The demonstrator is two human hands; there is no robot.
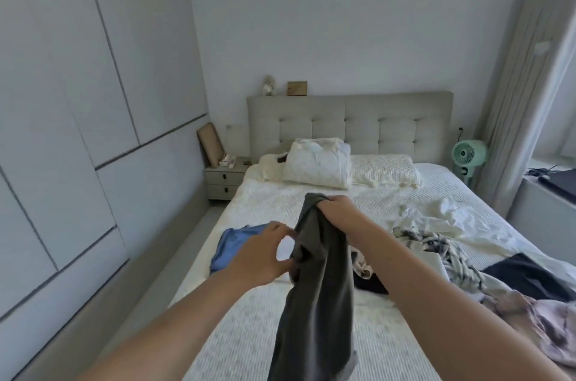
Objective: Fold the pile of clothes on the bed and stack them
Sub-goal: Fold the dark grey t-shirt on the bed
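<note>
A dark grey garment [321, 293] hangs in the air over the bed [271, 200]. My right hand [338, 209] grips its top end, bunched in the fist. My left hand [265, 253] pinches the garment's left edge lower down between thumb and fingers. A folded blue garment [232, 242] lies flat on the bed at the left, partly behind my left hand. To the right sprawls the unfolded pile [467, 259]: a black-and-white patterned piece, a black piece [526, 274], a pink-grey piece [536, 324] and crumpled white cloth [442, 218].
Pillows [318, 165] and a padded headboard [358, 122] stand at the far end. A nightstand [223, 178] sits left of the bed beside white wardrobe doors [62, 131]. A green fan [469, 159], curtain and a desk with a laptop [561, 183] are at the right.
</note>
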